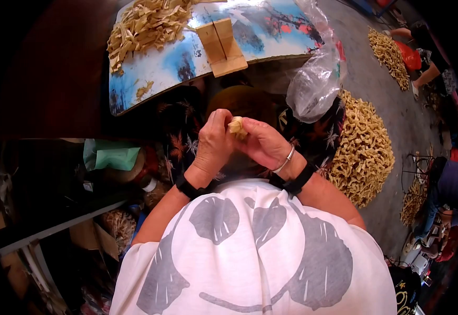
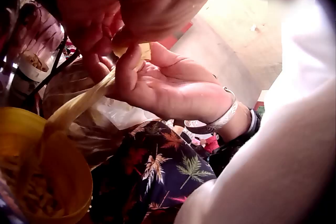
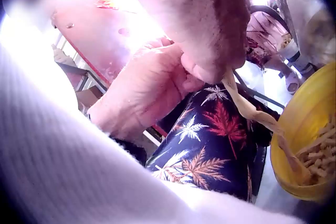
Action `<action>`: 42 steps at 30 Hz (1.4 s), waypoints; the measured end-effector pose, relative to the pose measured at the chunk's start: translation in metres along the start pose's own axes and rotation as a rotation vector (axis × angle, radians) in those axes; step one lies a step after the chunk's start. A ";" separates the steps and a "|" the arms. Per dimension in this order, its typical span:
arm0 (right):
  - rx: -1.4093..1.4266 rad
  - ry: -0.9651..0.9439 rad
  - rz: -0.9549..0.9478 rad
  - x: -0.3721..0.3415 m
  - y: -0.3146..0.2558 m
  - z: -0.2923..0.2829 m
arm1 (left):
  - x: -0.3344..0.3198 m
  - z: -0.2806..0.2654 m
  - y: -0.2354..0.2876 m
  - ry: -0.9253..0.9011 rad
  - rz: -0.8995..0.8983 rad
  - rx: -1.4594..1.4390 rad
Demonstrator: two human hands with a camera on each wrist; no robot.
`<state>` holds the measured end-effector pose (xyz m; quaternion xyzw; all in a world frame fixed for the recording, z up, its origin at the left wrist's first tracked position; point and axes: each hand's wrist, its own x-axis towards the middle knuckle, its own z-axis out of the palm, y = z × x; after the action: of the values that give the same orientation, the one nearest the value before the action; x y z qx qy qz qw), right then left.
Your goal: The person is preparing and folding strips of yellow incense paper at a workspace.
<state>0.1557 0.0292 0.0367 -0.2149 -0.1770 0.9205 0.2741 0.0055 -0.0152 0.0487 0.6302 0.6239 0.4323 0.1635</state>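
**Left hand [image 1: 213,144] and right hand [image 1: 266,144] pinch a pale-yellow twisted strip [image 3: 245,106]**

Its gathered end sits between them; its tail drops into a round yellow plastic tub [image 3: 303,108]. Ahead, a table with a glossy blue-and-white printed top [image 1: 171,73] bears a tan wooden L-shaped stand [image 1: 230,62] at its near edge; a clear plastic bag [image 1: 313,92] hangs by its near right corner. On the grey floor [image 1: 359,73] rightward lies a knobbly beige heap [image 1: 364,157]. Loose pale strips [image 1: 150,26] cover the table's far left corner.

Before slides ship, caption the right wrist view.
Right hand meets left hand; a pale strip hangs into a yellow tub.
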 end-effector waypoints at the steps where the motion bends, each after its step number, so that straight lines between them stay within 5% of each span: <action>1: -0.038 0.015 -0.016 0.000 0.000 0.000 | 0.000 -0.002 0.000 -0.014 -0.040 -0.030; 7: -0.450 0.219 -0.150 0.004 -0.003 0.004 | -0.005 -0.012 0.005 -0.093 -0.425 -0.572; 12: -1.347 0.291 -0.373 -0.005 -0.006 0.012 | -0.001 -0.015 -0.004 -0.012 -0.186 -0.243; 14: -1.406 0.269 -0.406 -0.011 -0.008 0.008 | 0.005 -0.023 -0.011 -0.002 -0.170 -0.212; 18: -1.265 0.301 -0.339 -0.019 -0.009 0.016 | 0.007 -0.031 -0.024 -0.165 -0.628 -0.953; 22: -1.089 0.414 -0.339 -0.014 -0.006 0.029 | -0.006 -0.013 -0.008 -0.214 -0.773 -1.383; 25: -1.352 0.286 -0.708 -0.003 0.008 0.019 | -0.009 -0.006 -0.005 -0.154 -0.692 -1.258; 26: -1.602 0.300 -0.641 -0.004 0.003 0.013 | -0.009 -0.007 -0.007 -0.154 -0.676 -1.180; 29: -1.491 0.407 -0.598 -0.001 -0.015 0.014 | -0.006 -0.011 -0.008 -0.205 -0.599 -0.967; 33: -1.032 0.234 -0.387 0.013 -0.020 0.008 | -0.008 -0.009 0.000 -0.312 -0.553 -0.851; 37: -1.207 0.341 -0.474 0.008 -0.021 0.016 | -0.006 -0.014 0.001 -0.315 -0.631 -0.786; 40: -1.601 0.387 -0.775 0.011 -0.017 0.008 | -0.006 -0.012 -0.001 -0.300 -0.552 -0.581; 42: -1.150 0.224 -0.456 0.010 -0.022 0.004 | -0.007 -0.008 -0.004 -0.257 -0.484 -0.511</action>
<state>0.1562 0.0516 0.0468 -0.3801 -0.6554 0.5682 0.3211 -0.0019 -0.0240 0.0485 0.4524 0.6012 0.4404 0.4898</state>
